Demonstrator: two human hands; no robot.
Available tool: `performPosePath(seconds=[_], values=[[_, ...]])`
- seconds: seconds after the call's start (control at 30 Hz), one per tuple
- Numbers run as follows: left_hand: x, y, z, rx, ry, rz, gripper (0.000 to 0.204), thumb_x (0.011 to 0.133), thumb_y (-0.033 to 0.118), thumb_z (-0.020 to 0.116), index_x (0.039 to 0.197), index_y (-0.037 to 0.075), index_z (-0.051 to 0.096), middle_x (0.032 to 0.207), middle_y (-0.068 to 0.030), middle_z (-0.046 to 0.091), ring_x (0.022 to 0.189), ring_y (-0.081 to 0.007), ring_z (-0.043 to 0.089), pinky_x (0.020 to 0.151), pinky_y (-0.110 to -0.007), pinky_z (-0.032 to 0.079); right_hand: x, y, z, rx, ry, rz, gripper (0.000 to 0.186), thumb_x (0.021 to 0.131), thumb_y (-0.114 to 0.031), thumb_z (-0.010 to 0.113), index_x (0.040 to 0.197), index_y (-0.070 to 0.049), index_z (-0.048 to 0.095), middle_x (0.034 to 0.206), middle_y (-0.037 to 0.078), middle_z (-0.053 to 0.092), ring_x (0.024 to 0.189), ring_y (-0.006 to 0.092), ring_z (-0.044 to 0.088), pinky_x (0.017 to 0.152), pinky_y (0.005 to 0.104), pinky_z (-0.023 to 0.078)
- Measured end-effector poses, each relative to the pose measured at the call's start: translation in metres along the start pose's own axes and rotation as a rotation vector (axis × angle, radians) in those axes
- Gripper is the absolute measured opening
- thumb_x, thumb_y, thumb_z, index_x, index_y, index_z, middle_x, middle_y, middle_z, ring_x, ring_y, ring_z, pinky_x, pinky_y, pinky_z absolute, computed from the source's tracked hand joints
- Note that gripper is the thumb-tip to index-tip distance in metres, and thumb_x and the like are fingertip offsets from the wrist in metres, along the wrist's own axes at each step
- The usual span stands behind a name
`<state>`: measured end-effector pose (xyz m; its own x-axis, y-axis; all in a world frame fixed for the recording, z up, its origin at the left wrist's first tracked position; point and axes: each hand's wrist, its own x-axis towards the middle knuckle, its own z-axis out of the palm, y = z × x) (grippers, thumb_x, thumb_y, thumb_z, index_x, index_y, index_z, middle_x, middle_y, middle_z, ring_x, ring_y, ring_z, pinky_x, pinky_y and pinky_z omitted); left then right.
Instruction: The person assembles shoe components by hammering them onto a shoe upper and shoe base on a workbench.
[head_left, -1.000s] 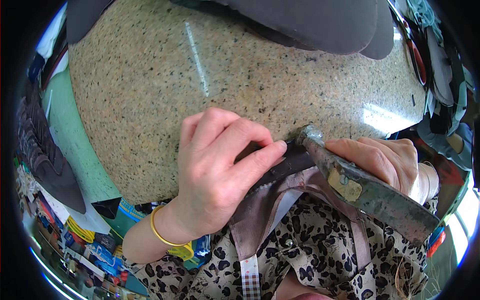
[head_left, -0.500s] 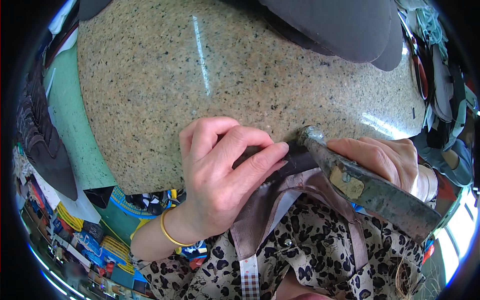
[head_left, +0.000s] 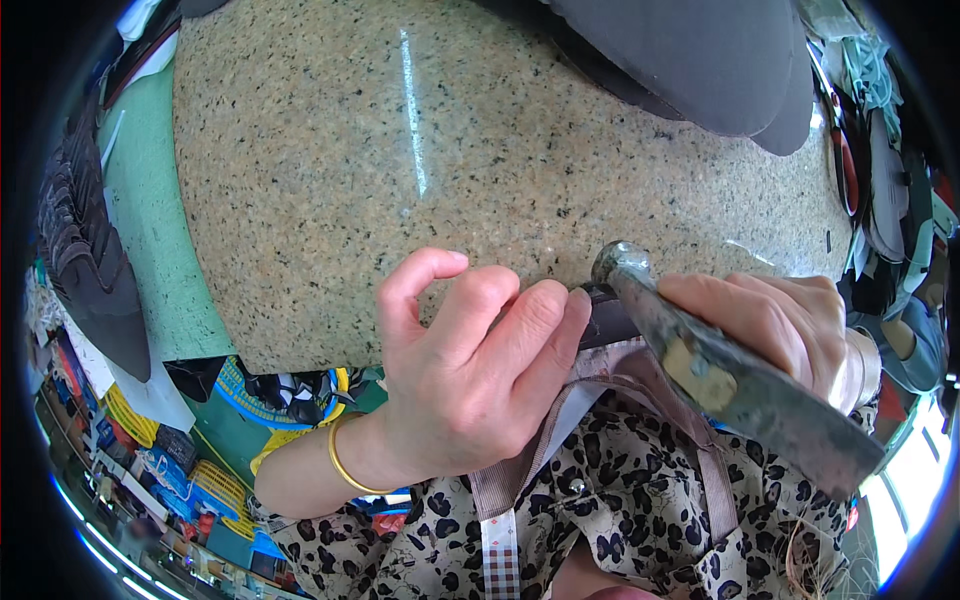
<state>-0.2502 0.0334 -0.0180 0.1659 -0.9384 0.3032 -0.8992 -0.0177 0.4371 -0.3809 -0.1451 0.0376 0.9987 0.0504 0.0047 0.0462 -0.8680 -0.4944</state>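
My left hand (head_left: 470, 365), a gold bangle on its wrist, presses a small dark piece (head_left: 608, 320) against the near edge of a speckled granite slab (head_left: 400, 170). Most of that piece is hidden under the fingers. My right hand (head_left: 790, 325) grips a worn grey hammer (head_left: 720, 375). Its rounded metal head (head_left: 620, 262) rests on the slab edge right beside the dark piece and my left fingertips.
Large dark grey sheets (head_left: 690, 60) lie on the slab's far side. A pile of dark cut pieces (head_left: 85, 240) sits on a green surface at left. Coloured baskets (head_left: 250, 390) are below. Shoe parts (head_left: 880, 170) crowd the right edge.
The view has shifted and the hands now sit a little lower and further right on the slab. My left fingers have curled tighter over the dark piece; the hammer head stays at the slab edge.
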Motion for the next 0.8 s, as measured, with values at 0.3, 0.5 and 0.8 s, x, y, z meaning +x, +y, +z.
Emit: performPosePath(seconds=[0.3,0.5,0.8], values=[[-0.011,-0.016,0.004,-0.262,0.02,-0.133,0.029,0.058,0.012,0.071,0.087,0.011,0.073,0.082,0.0026,0.062,0.075,-0.0174,0.047,0.068,-0.032,0.038,0.0,0.007,0.01,0.081,0.01,-0.045,0.041,0.077,-0.019,0.065,0.106,0.007,0.053,0.061,0.007,0.055,0.049,0.0181,0.06,0.035,0.0299,0.046],[-0.009,-0.008,0.002,-0.07,0.051,-0.005,0.03,0.058,0.015,0.066,0.087,0.008,0.073,0.084,0.0019,0.062,0.075,-0.0169,0.047,0.072,-0.034,0.037,0.003,0.005,0.005,0.132,-0.047,0.034,0.039,0.074,-0.023,0.072,0.1,0.004,0.06,0.074,0.014,0.067,0.057,0.0199,0.067,0.042,0.0275,0.048],[0.005,-0.015,0.004,-0.088,0.063,0.059,0.027,0.058,0.015,0.064,0.083,0.006,0.072,0.079,-0.0006,0.061,0.071,-0.0175,0.049,0.072,-0.036,0.038,-0.006,0.009,0.019,0.154,0.124,0.032,0.033,0.076,-0.017,0.07,0.101,0.002,0.06,0.067,0.006,0.064,0.046,0.0152,0.059,0.037,0.0262,0.044]])
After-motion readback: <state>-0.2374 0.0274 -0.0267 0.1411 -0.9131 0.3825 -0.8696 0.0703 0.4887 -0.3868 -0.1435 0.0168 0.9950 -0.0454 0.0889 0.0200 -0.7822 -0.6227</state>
